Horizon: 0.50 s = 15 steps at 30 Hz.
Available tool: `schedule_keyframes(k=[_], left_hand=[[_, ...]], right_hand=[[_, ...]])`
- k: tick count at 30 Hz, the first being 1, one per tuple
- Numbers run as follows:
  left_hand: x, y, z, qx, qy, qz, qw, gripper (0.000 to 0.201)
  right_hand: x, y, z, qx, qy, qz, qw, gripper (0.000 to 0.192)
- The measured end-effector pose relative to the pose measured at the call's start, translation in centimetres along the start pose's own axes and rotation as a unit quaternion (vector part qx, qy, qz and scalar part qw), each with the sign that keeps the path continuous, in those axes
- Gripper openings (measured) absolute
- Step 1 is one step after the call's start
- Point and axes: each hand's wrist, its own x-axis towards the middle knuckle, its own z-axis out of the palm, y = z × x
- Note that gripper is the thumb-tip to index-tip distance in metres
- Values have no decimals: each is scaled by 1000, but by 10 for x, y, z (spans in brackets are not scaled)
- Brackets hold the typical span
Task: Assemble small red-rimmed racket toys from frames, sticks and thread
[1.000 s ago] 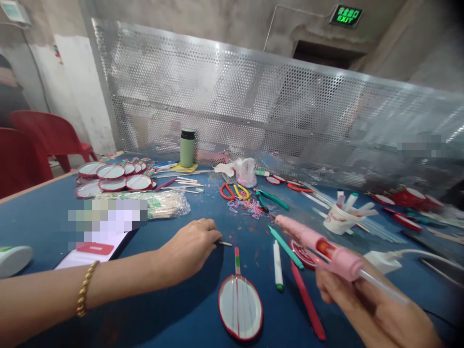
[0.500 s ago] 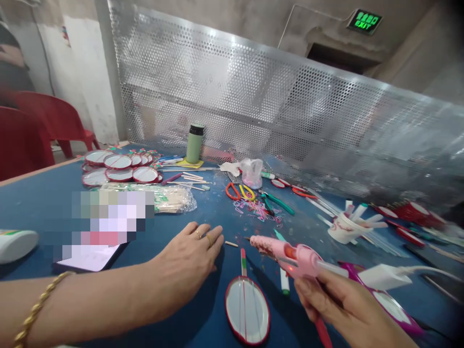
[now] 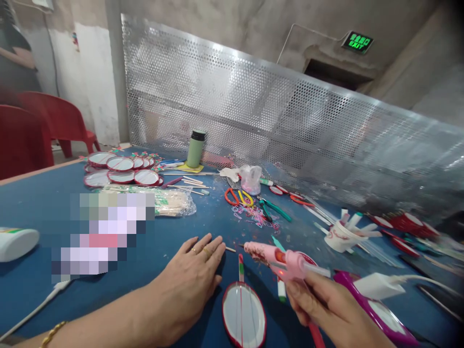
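My right hand [image 3: 315, 299] is wrapped round a pink glue gun [image 3: 279, 258], its nozzle pointing left above the table. A clear glue stick pokes out of its back end. My left hand [image 3: 197, 275] rests palm down with fingers stretched, its fingertips by a short wooden stick piece [image 3: 230, 249]. Between the hands lies a small oval disc [image 3: 243, 314] with a red rim, a pale face and lines across it. Its handle [image 3: 241, 268], banded red and green, points away from me. A white marker [image 3: 282, 289] with a green end lies partly behind the glue gun.
Red-rimmed discs [image 3: 121, 164] are piled at the back left, near a green tumbler [image 3: 196, 149]. Pliers [image 3: 277, 210], scissors [image 3: 232, 196] and colourful small bands [image 3: 253, 217] lie mid-table. A paper cup [image 3: 340, 237] of sticks and a white charger [image 3: 379, 285] are at right. A perforated metal screen [image 3: 235, 96] stands behind.
The glue gun has shifted slightly left and down in view with my right hand. My left hand stays flat by the stick piece. The whole view has tilted slightly.
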Motion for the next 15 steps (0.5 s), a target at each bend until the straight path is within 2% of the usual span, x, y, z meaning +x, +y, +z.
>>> schedule_keyframes(k=[8, 15], left_hand=[[5, -4, 3, 31, 14, 20, 999, 51], [10, -6, 8, 30, 37, 24, 999, 48]], right_hand=[[8, -12, 10, 16, 18, 5, 1000, 46], [17, -11, 10, 17, -13, 9, 1000, 50]])
